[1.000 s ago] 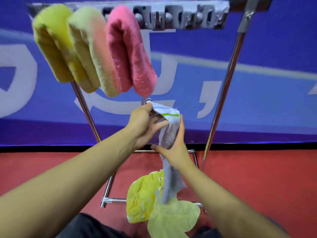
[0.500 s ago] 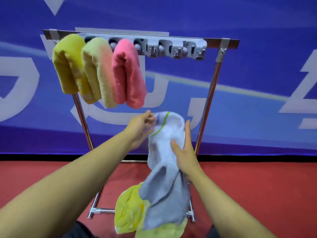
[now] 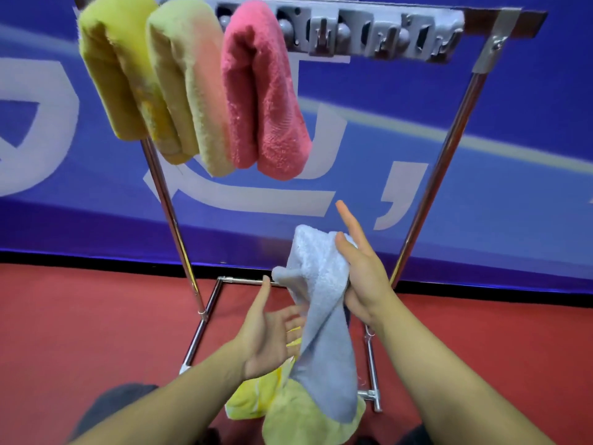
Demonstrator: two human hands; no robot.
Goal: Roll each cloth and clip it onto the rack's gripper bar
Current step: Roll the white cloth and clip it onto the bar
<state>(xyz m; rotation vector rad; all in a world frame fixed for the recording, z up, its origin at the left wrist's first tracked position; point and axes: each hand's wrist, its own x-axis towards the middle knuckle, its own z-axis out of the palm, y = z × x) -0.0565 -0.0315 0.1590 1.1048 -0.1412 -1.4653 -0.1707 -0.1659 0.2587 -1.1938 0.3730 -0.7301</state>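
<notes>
While the grey cloth (image 3: 321, 303) hides the open left hand's (image 3: 272, 335) fingertips, the right hand (image 3: 362, 277) grips it.

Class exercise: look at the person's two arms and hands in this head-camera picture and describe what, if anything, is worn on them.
Both forearms are bare up to the frame's edge: no sleeves show. The left hand and right hand wear no gloves, and no rings, watch or wristband can be seen on either.
</notes>
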